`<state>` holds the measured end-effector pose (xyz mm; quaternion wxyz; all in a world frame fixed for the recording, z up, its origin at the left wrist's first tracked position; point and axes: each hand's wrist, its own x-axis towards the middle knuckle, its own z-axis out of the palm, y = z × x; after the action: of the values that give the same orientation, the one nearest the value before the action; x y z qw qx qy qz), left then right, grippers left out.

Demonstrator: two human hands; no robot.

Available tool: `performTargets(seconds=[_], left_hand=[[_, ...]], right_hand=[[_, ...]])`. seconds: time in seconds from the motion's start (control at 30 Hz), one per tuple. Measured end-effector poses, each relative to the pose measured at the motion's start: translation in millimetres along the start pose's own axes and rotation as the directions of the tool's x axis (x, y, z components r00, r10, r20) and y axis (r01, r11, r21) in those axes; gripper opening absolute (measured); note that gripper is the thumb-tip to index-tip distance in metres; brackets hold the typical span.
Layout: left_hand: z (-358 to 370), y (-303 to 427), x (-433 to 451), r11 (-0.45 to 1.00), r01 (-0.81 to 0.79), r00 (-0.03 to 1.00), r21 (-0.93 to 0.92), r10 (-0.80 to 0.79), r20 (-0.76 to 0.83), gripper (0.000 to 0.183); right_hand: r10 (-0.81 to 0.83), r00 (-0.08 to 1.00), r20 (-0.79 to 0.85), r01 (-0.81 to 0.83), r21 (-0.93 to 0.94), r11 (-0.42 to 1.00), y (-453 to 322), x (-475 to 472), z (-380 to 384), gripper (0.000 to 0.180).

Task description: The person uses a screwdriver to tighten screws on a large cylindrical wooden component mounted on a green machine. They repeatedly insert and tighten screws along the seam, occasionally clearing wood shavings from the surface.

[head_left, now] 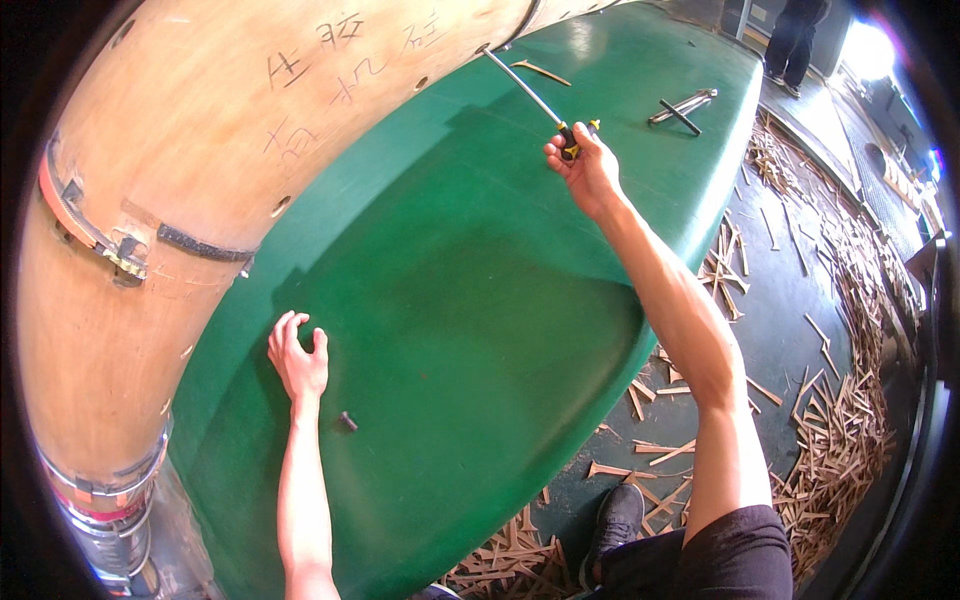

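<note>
My right hand (589, 165) grips a screwdriver-like tool (525, 88) with a black and yellow handle and a long steel shaft. The shaft's tip meets a hole in the edge of a large light-coloured wooden cylinder (202, 112), which looks bent by the lens. Over the green tabletop (465, 322), my left hand (298, 360) is empty, its fingers curled and apart from the thumb. A short dark bolt (349, 421) lies just right of my left wrist. Handwriting, several holes and dark strips mark the cylinder.
A silver tool crossed by a black bar (681, 118) lies on the far tabletop, and a brown scrap (541, 73) rests near the shaft. Brown scrap strips (840, 442) cover much of the floor. Another person's legs (791, 45) stand at the upper right.
</note>
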<state>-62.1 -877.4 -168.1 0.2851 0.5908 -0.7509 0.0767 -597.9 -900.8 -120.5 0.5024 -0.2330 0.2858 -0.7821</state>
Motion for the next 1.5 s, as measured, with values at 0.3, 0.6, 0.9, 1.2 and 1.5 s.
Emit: performTargets(seconds=[0.3,0.6,0.9,1.2,1.5], left_hand=[[0.6,1.8,2.2,1.0,0.001,1.0,-0.017,-0.001,0.002,0.034],[-0.7,0.6,0.1,1.0,-0.014,1.0,-0.015,0.014,-0.003,0.033],[1.9,5.3,-0.1,1.0,-0.015,1.0,-0.025,0.015,-0.004,0.034],[5.6,-21.4,23.7,0.736,0.163,0.957,-0.658,-0.28,-0.077,0.016],[28.5,350.6,155.7,0.466,0.352,0.898,-0.812,0.077,0.433,0.046]], right_hand=[[0.018,1.0,-0.025,-0.018,-0.021,1.0,10.5,-17.3,9.3,0.025],[-0.304,0.952,0.04,0.294,-0.398,0.869,19.0,-40.7,29.5,0.027],[0.049,0.988,0.146,-0.015,-0.221,0.975,-10.8,-50.5,21.1,0.045],[-0.332,0.599,0.729,0.606,-0.683,-0.407,-26.1,-45.3,2.3,0.069],[-0.285,0.579,0.764,0.627,-0.641,-0.444,-30.7,-45.5,3.1,0.03]])
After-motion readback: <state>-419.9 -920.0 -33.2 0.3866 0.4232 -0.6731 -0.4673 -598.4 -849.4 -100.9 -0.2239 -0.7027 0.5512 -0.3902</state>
